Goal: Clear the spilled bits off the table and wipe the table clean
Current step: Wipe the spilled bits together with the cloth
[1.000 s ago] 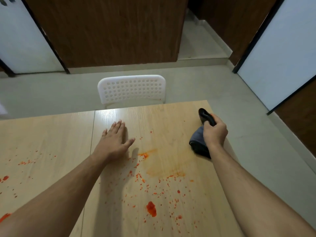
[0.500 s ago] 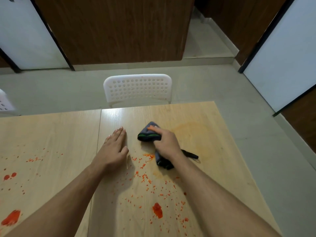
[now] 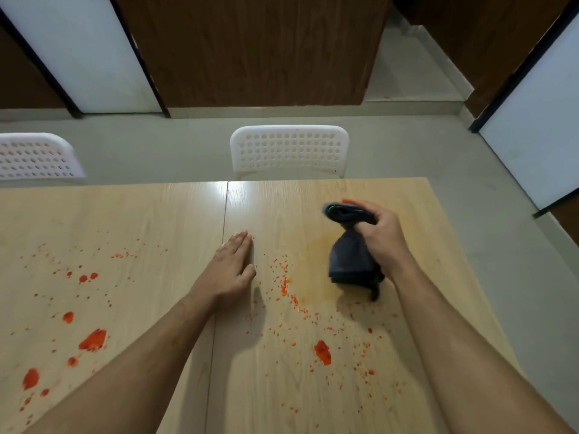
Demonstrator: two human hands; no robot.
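A light wooden table (image 3: 313, 402) is spattered with orange-red bits and blobs; one big blob (image 3: 322, 352) lies near the front middle, another (image 3: 93, 339) at the left. A faint orange smear (image 3: 316, 245) marks the wiped patch. My right hand (image 3: 380, 236) is shut on a dark grey cloth (image 3: 349, 261), which hangs bunched down onto the table at the right. My left hand (image 3: 232, 270) lies flat on the tabletop beside the seam between the two boards, fingers together, holding nothing.
A white perforated chair (image 3: 289, 150) stands at the table's far edge, a second one (image 3: 34, 158) at the far left. Grey floor runs to the right of the table. Wooden panels and white doors line the back.
My right hand swept the cloth left to the middle, then back to the right, where it now holds it bunched. The left hand stayed flat. The view shifted, showing more of the table's left.
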